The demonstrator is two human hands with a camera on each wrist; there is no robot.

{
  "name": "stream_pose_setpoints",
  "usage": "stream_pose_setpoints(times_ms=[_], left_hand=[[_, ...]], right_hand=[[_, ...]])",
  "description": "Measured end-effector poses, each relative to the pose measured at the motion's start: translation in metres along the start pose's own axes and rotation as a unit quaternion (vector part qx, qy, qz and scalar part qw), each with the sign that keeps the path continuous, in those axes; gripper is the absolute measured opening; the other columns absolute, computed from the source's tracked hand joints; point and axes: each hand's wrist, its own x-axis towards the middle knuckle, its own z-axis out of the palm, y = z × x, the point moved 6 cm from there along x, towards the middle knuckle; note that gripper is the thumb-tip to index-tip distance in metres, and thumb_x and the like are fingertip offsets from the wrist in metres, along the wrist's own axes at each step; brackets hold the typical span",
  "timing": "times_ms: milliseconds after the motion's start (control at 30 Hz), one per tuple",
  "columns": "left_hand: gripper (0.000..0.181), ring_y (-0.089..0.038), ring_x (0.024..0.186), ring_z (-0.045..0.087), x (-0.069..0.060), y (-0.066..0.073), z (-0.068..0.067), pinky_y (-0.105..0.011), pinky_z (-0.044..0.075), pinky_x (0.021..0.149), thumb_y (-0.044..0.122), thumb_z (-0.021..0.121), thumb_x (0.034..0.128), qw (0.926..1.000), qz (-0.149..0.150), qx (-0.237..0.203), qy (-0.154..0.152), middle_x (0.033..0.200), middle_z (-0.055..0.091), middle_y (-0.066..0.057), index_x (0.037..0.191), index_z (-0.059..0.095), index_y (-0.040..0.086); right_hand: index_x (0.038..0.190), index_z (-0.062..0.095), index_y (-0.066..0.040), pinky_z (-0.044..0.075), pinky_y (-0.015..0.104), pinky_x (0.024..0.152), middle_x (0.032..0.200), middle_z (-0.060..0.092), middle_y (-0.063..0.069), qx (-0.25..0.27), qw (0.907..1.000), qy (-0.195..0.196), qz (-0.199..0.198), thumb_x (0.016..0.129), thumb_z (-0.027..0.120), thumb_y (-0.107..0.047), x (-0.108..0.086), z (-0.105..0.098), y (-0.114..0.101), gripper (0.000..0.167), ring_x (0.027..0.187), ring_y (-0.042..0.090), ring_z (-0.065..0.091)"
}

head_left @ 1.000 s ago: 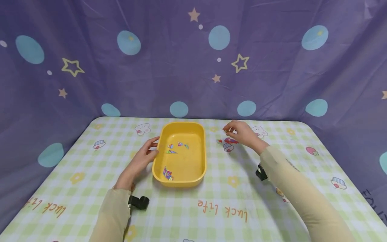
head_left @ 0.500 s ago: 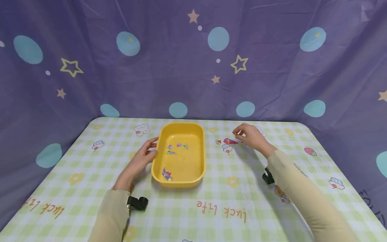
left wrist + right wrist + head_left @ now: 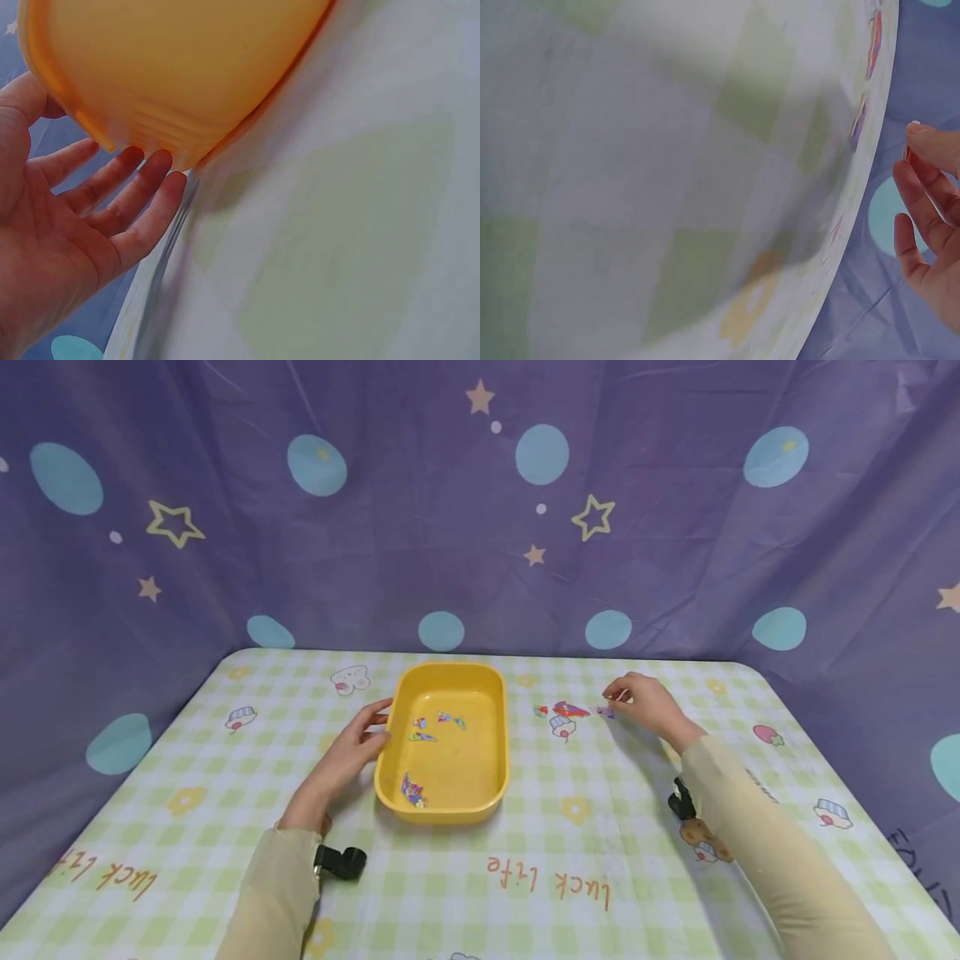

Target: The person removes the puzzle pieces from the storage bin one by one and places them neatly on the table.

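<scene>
My left hand (image 3: pixel 343 766) rests against the left side of the yellow tray (image 3: pixel 442 817), fingers spread and slightly bent; the left wrist view shows fingertips (image 3: pixel 156 166) touching its outer wall (image 3: pixel 180 90). Several colourful small pieces (image 3: pixel 412 789) lie inside the tray. Raised over the table's far right part, my right hand (image 3: pixel 649 710) pinches a tiny piece (image 3: pixel 907 154) between thumb and fingers; its shape is mostly hidden. Just left of that hand, a purple piece (image 3: pixel 604 712), a red piece (image 3: pixel 572 709) and a small red-green piece (image 3: pixel 541 712) lie in a row.
A checked green-and-white cloth with printed pictures covers the table (image 3: pixel 525 910). Behind it hangs a purple curtain (image 3: pixel 375 552) with stars and blue ovals. Black straps with small devices (image 3: pixel 342 862) are on both wrists.
My right hand has moved to the right, away from the red piece, uncovering the purple piece. The left hand and the tray have stayed in place.
</scene>
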Motion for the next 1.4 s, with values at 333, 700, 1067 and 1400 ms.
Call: stream_pose_setpoints(times_ms=[333,700,1067,1400], left_hand=[[0.056,-0.032,0.116,0.046,0.0,-0.003,-0.001,-0.044,0.045,0.089,0.026,0.046,0.0923,0.9998,-0.013,0.013,0.007,0.138,0.035,-0.014,0.144,0.024,0.025],[0.056,-0.031,0.116,0.046,0.0,-0.002,0.001,-0.044,0.044,0.09,0.027,0.046,0.0912,0.9996,-0.019,0.015,0.012,0.138,0.037,-0.011,0.143,0.024,0.027],[0.056,-0.029,0.115,0.047,-0.001,-0.006,0.004,-0.042,0.045,0.09,0.025,0.046,0.0915,0.9995,-0.023,0.019,0.007,0.138,0.037,-0.011,0.143,0.025,0.026],[0.057,-0.029,0.112,0.048,0.0,0.0,0.0,-0.042,0.045,0.09,0.023,0.046,0.0906,0.9998,-0.014,0.013,0.011,0.138,0.037,-0.012,0.143,0.025,0.025]], right_hand=[[0.098,0.067,-0.001,0.046,0.042,0.075,0.097,0.063,0.014,-0.014,0.9996,-0.003,0.023,0.082,0.062,-0.007,-0.006,-0.001,0.016,0.018,0.084,0.027,0.059],[0.097,0.067,-0.003,0.045,0.043,0.075,0.09,0.063,0.012,-0.02,0.9986,-0.017,0.045,0.083,0.061,-0.01,-0.01,0.004,0.031,0.017,0.082,0.026,0.058],[0.096,0.068,-0.006,0.045,0.041,0.073,0.091,0.062,0.011,-0.01,0.9986,-0.022,0.046,0.084,0.062,-0.013,-0.02,0.015,0.036,0.015,0.081,0.023,0.057],[0.098,0.067,-0.005,0.044,0.041,0.075,0.094,0.061,0.012,-0.002,0.9987,-0.023,0.045,0.084,0.061,-0.01,-0.015,0.011,0.034,0.016,0.082,0.023,0.056]])
